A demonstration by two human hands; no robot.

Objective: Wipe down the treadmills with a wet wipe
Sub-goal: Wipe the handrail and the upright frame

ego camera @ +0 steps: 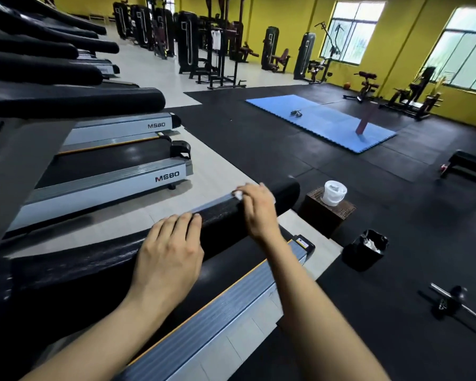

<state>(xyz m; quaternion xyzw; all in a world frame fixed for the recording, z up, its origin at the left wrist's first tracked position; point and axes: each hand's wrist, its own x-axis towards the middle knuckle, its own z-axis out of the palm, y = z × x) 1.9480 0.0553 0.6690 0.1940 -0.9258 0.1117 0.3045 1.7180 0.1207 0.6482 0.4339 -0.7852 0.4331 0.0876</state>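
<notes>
The long black padded handrail of the nearest treadmill runs away from the person on a slant, from low on their left up toward its rounded free end at the right, and both hands sit on top of it, one behind the other along that line. The right hand is the farther one, close to the rounded end; its fingers curl down over a small white wet wipe, only a corner of which peeks out on the far side of the rail. The left hand lies nearer the body, fingers straight and flat on the padding, holding nothing, seemingly just steadying. Since the rail's length stretches between the two hands and beyond, the wiping stroke probably has to travel along that axis, and the right hand is the one placed to make it. Just past the rail's end, a white tub of wipes stands on a dark brown box, with a black waste bin on the floor beside it.
</notes>
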